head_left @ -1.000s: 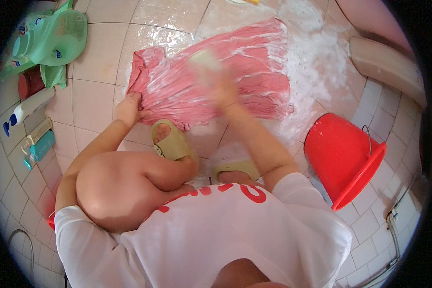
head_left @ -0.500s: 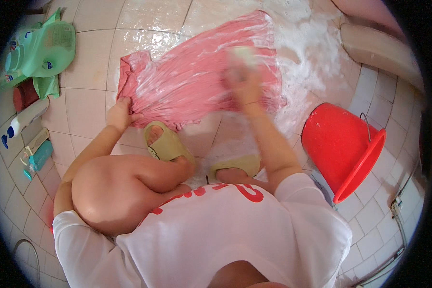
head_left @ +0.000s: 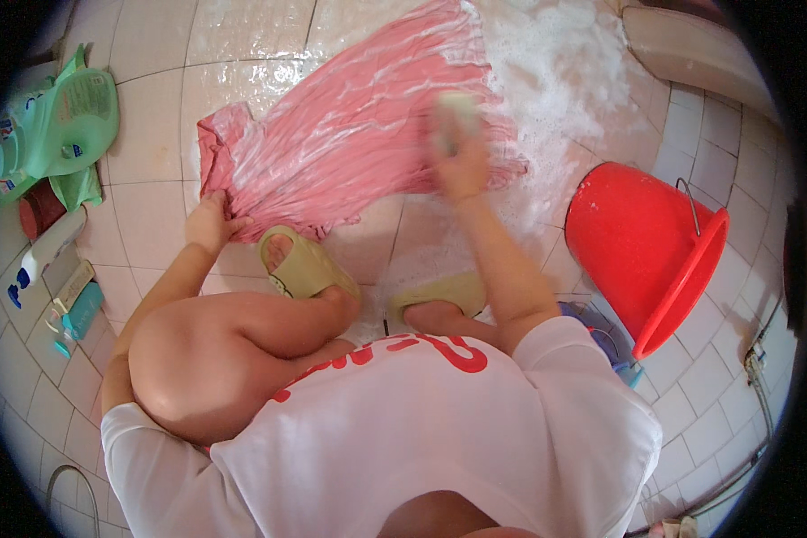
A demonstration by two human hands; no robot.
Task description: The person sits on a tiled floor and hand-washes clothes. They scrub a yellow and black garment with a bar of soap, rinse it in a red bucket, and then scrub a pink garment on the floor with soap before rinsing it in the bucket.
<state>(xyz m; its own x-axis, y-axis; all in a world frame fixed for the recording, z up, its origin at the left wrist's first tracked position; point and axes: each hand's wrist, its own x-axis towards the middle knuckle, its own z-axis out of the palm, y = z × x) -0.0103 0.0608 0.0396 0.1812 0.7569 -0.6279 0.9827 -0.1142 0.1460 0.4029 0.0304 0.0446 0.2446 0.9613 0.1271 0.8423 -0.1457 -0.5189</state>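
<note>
A wet pink garment [head_left: 332, 134], streaked with white suds, lies spread over the tiled floor in front of me. My left hand [head_left: 210, 222] grips its near left corner, fingers closed on the bunched cloth. Over the garment's right part, my right hand [head_left: 463, 166] is wrapped round a pale scrubbing brush [head_left: 457, 112]. Motion smears the brush and fingers, and the brush's underside is hidden.
White foam [head_left: 556, 81] covers the floor beyond the garment's right edge. A red bucket [head_left: 632, 251] lies tilted at the right. Green detergent bottles [head_left: 81, 121] and a white bottle [head_left: 52, 247] stand along the left. My sandals [head_left: 309, 269] are just below the cloth.
The whole view has shifted slightly. My right hand with the brush has moved a little to the right across the garment. My left hand keeps its hold on the corner.
</note>
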